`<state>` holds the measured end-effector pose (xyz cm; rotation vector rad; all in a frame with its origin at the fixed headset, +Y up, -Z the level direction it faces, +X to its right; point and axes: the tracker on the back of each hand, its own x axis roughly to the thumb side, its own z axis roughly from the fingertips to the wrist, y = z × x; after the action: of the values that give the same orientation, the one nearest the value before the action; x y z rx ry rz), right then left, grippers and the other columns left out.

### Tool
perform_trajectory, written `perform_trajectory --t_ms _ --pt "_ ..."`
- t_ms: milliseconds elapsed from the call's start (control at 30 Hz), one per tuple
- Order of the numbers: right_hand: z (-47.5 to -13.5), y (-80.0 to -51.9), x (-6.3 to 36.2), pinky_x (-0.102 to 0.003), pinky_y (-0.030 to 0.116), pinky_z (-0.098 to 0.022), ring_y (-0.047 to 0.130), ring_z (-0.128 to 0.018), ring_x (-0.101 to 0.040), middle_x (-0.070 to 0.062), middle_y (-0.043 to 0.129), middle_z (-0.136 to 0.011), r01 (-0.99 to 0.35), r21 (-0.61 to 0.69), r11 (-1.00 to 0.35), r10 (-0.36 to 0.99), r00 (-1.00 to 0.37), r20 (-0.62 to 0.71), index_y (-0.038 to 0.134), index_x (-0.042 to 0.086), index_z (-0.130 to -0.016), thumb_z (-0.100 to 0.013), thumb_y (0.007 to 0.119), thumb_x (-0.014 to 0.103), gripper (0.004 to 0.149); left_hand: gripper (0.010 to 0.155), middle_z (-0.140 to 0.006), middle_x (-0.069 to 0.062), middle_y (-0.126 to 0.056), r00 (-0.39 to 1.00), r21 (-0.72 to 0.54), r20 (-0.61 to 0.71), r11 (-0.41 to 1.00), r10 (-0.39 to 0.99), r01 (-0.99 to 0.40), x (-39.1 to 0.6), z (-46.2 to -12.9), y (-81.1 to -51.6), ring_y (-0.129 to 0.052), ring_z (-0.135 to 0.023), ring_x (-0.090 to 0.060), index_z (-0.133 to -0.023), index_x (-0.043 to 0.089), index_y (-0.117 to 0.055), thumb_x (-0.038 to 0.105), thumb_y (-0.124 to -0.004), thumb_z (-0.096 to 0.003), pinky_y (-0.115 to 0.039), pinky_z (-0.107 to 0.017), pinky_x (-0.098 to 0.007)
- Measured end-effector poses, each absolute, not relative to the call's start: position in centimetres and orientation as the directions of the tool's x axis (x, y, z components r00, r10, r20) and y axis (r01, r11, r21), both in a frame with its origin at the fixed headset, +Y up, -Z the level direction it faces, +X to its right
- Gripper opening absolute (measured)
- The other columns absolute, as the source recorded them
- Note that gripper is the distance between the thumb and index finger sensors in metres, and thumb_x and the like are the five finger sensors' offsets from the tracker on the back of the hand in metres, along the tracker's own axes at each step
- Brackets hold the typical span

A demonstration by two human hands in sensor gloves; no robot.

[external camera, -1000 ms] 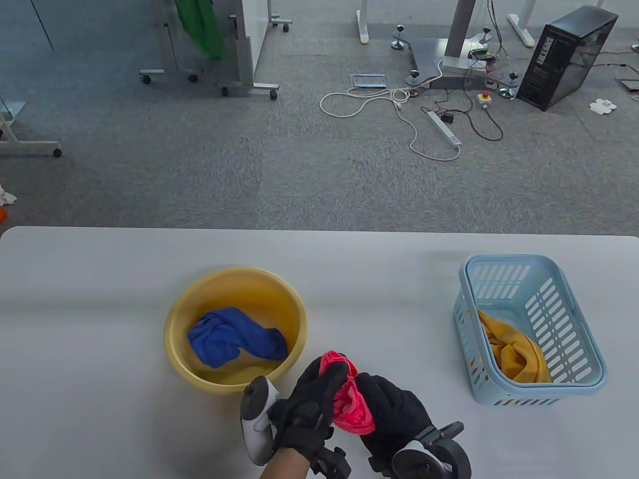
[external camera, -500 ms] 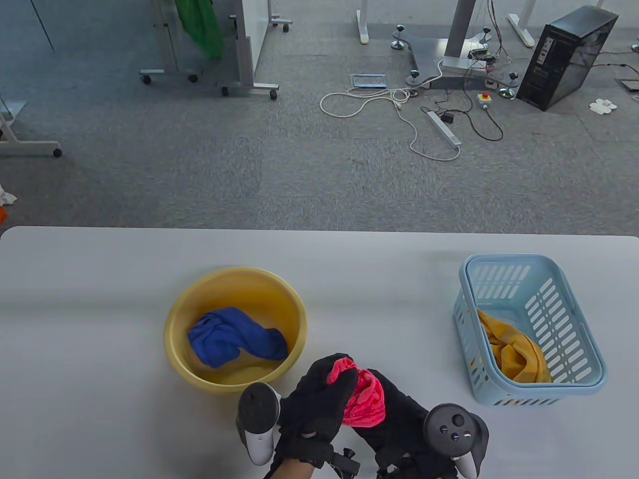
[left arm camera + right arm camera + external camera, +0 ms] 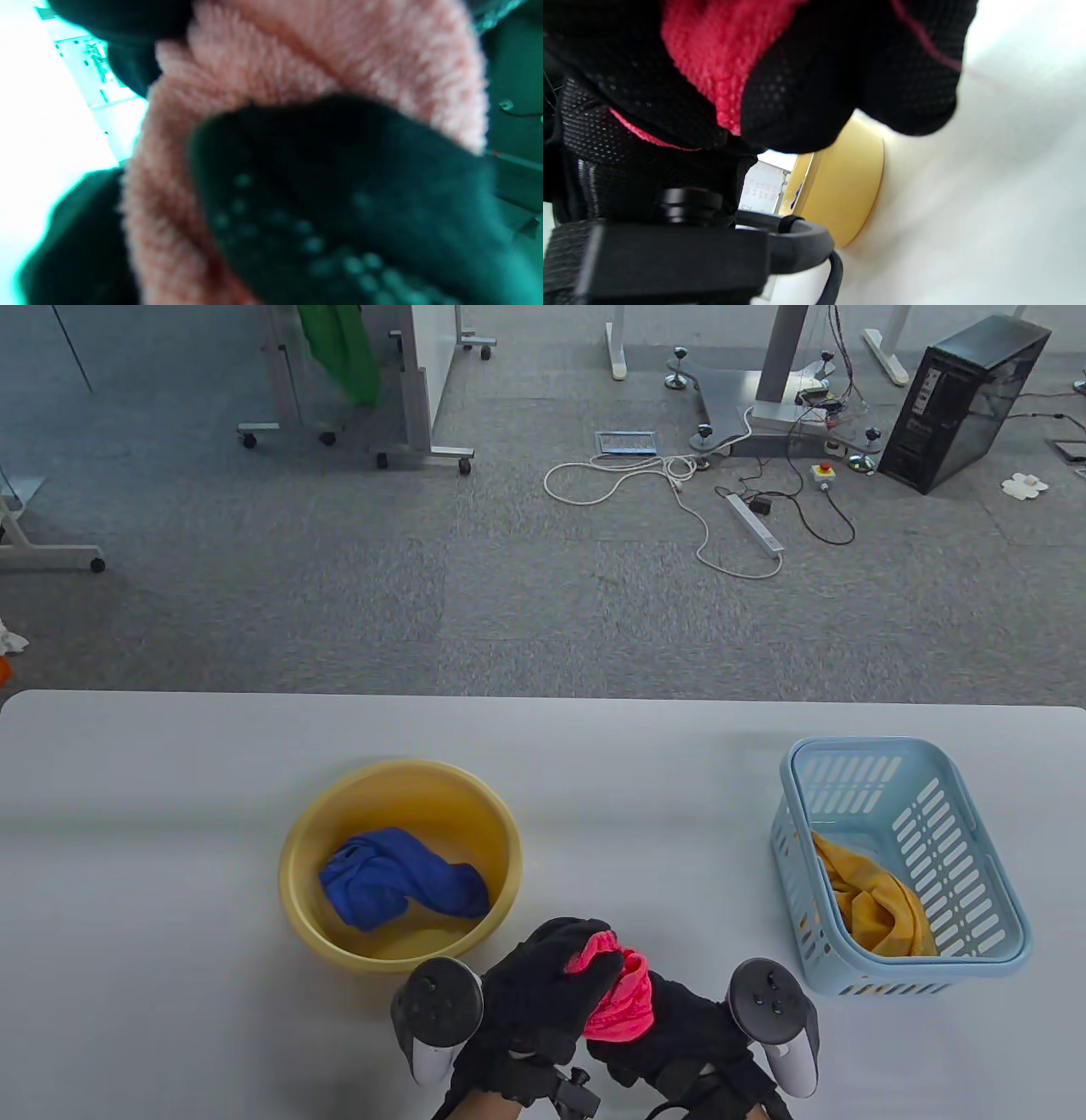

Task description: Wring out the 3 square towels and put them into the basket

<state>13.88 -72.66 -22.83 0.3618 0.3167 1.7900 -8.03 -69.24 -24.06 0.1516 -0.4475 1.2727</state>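
1. The pink fleecy square towel is shown bunched between both hands, held above the white table near its front edge, just right of the round yellow plastic basin.
2. The left hand, in a black sensor glove, is curled over the upper end of the towel; in the left wrist view a dotted fingertip is seen pressed into the pile.
3. The right hand is closed round the lower end, red fabric showing between its fingers in the right wrist view.
4. The step in hand is judged to be wringing. It is done best when both ends are gripped firmly and turned in opposite directions, the twist being kept tight along the bundle and preferably held over the basin, so that water is not shed on the table.
5. A blue towel is left crumpled in the basin.
6. An orange-yellow towel is already lodged in the light blue slotted plastic basket at the right, well apart from the hands.
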Motion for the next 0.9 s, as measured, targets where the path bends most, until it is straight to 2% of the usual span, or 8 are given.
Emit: perform_trajectory --t_ms 167,500,567,900 --pt "-23.3 -73.5 13.8 -0.036 0.093 -0.031 0.102 -0.031 -0.015 -0.015 0.094 -0.064 -0.853 0.501 -0.144 0.987 -0.158 0.016 0.070 0.000 -0.094 -0.040 0.107 0.038 0.075 0.044 -0.084 -0.011 -0.092 0.257 -0.100 0.477 0.342 0.841 -0.934 -7.8 -23.8 -68.8 -0.097 -0.041 -0.039 -0.086 0.028 -0.094 0.052 -0.093 -0.0501 -0.086 -0.016 -0.035" --pt "-23.6 -74.7 12.7 -0.035 0.093 -0.028 0.100 -0.025 -0.011 -0.014 0.096 -0.059 -0.748 0.661 0.064 0.994 -0.010 -0.107 0.072 0.000 -0.091 -0.043 0.105 0.039 0.071 0.044 -0.079 -0.010 -0.095 0.253 -0.113 0.553 0.372 0.794 -0.921 -8.0 -23.7 -68.0 -0.098 -0.035 -0.038 -0.083 0.027 -0.097 0.054 -0.094 -0.0484 -0.084 -0.011 -0.034" --pt "-23.6 -74.8 12.6 -0.037 0.093 -0.033 0.098 -0.022 -0.012 -0.013 0.096 -0.058 -0.725 0.683 0.093 0.993 0.014 -0.121 0.073 0.000 -0.091 -0.043 0.105 0.040 0.070 0.044 -0.079 -0.010 -0.096 0.249 -0.116 0.568 0.375 0.785 -0.920 -7.9 -23.6 -67.8 -0.098 -0.034 -0.038 -0.082 0.026 -0.097 0.054 -0.094 -0.0483 -0.084 -0.010 -0.034" --pt "-23.6 -75.6 12.1 -0.037 0.093 -0.034 0.096 -0.019 -0.012 -0.012 0.097 -0.055 -0.645 0.737 0.200 0.978 0.087 -0.190 0.075 0.001 -0.089 -0.043 0.105 0.040 0.067 0.044 -0.078 -0.009 -0.097 0.215 -0.144 0.601 0.369 0.770 -0.918 -7.6 -23.5 -67.6 -0.098 -0.032 -0.038 -0.081 0.026 -0.098 0.055 -0.091 -0.0492 -0.082 -0.008 -0.033"
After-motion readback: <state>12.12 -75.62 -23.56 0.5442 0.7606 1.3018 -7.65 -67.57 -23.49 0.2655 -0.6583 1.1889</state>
